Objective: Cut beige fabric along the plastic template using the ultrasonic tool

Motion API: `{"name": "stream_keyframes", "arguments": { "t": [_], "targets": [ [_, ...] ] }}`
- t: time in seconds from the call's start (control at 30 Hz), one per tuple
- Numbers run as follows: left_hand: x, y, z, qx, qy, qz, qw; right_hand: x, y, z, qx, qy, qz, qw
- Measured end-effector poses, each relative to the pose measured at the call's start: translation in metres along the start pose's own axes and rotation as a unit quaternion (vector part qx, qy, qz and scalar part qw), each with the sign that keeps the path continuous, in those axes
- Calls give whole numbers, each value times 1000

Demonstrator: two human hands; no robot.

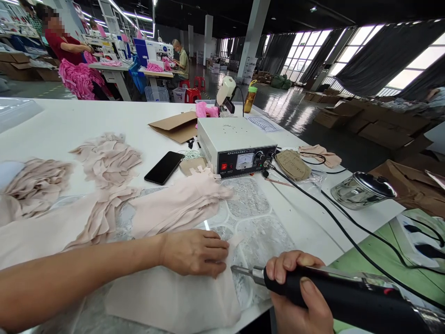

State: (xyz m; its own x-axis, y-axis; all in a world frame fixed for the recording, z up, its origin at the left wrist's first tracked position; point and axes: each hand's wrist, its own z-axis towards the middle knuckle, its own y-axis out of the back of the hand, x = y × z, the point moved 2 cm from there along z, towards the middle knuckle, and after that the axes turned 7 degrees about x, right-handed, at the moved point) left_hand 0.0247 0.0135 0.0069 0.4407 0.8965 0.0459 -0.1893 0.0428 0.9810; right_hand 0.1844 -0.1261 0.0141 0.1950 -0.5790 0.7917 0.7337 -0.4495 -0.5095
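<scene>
Broadly, the white table (pixel 45 121) runs out of frame at left. On it lies a grey, marbled mat (pixel 251 197), partly hidden under fabric. A thin, matte beige cloth piece (pixel 174 299) is spread flat near the bottom, partly covered by the left forearm. The black, rounded tool (pixel 347 294) points left, its rear cut off at the right edge. The right hand (pixel 301 290) wraps firmly round its front, wrist out of frame. The left hand (pixel 196 253) rests palm down on the cloth, fingers loosely bent; their undersides are hidden, so I cannot tell whether they pinch it. The narrow metal tip (pixel 240 270) sits at the cloth's right edge, contact unclear.
</scene>
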Motion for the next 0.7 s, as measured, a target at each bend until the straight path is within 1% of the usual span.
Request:
{"name": "stream_keyframes", "arguments": {
  "t": [0.17,0.37,0.63,0.67,0.7],
  "targets": [
    [0,-2,-1,-10,-1,-4,1000,0,2,1,-6,-3,-3,1000],
    [-1,-4,-1,-19,-1,11,1000,-3,7,2,11,0,-2,1000],
    [-3,-6,-2,-19,0,19,1000,-3,4,3,18,-10,-3,1000],
    [-3,-7,-2,-22,5,13,1000,-3,4,3,17,-9,-2,1000],
    [-2,-8,-2,-26,32,8,999,-3,4,3,18,-8,-2,1000]
  ]
}}
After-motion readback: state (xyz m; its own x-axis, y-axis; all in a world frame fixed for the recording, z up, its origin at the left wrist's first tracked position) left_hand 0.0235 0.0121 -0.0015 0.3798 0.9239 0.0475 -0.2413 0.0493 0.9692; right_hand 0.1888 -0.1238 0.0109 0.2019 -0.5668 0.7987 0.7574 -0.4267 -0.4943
